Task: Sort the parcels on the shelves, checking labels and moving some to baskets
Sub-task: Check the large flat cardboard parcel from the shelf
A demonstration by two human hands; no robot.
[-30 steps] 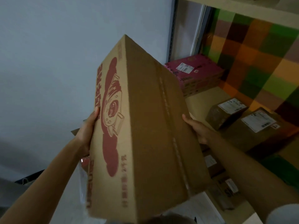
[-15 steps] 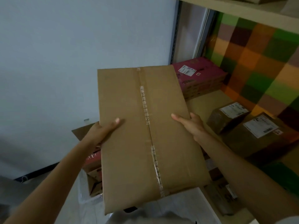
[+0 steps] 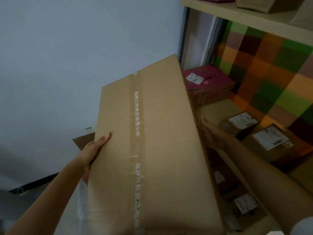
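Note:
I hold a large brown cardboard box (image 3: 160,150) in front of me, its taped top face with white printed characters turned up. My left hand (image 3: 92,151) grips its left edge, thumb on the top face and fingers hidden beneath. My right hand (image 3: 211,134) presses flat against the box's right side, fingers straight. The box's far corner reaches toward the shelf opening. No label shows on the face I see.
On the middle shelf (image 3: 215,107) sit a pink box (image 3: 211,82) with a white label and two labelled brown parcels (image 3: 237,124) (image 3: 274,143). Below them lie more labelled parcels (image 3: 243,204). Clear plastic (image 3: 81,200) and a cardboard flap (image 3: 83,141) show lower left. A white wall stands left.
The box has turned from its printed side to its taped face and swung toward the shelf. My right hand slid from the top face to the right side.

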